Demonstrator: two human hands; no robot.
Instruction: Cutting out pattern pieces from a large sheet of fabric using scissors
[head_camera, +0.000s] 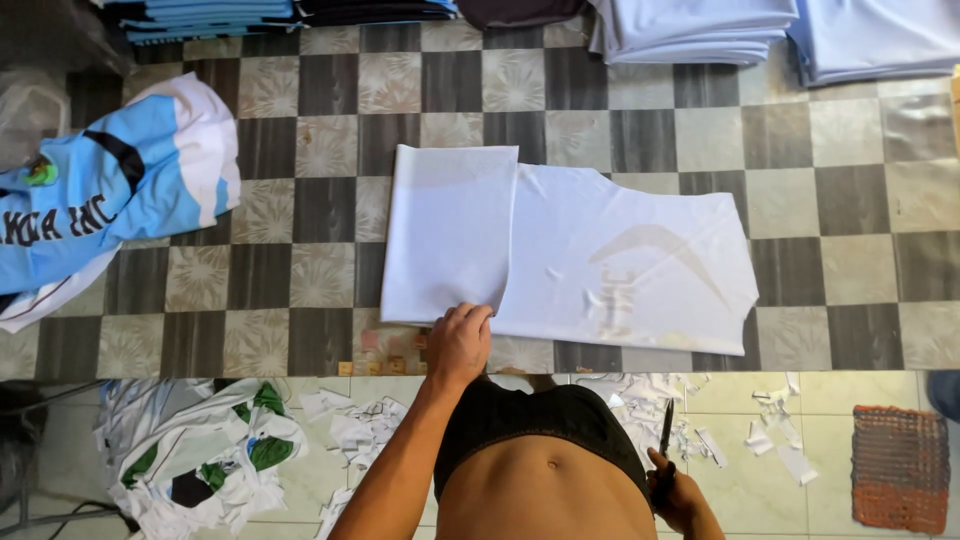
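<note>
Cut off and hidden parts
Right hand (672, 492) half cropped by bottom edge, its grip on the dark scissors (665, 440) unclear; folded fabric stacks (690, 30) cut by top edge; blue-and-white jersey (95, 195) runs off left

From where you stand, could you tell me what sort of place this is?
Probably a small garment workshop: white cut fabric on a checkered table, folded cloth stacks behind, paper scraps on the floor, scissors in the right hand.

- To my left lies a blue-and-white jersey (110, 190).
- Folded pale-blue stacks (700, 25) sit at the far edge.
- Paper scraps (365, 430) litter my floor beside a woven mat (900, 465).
</note>
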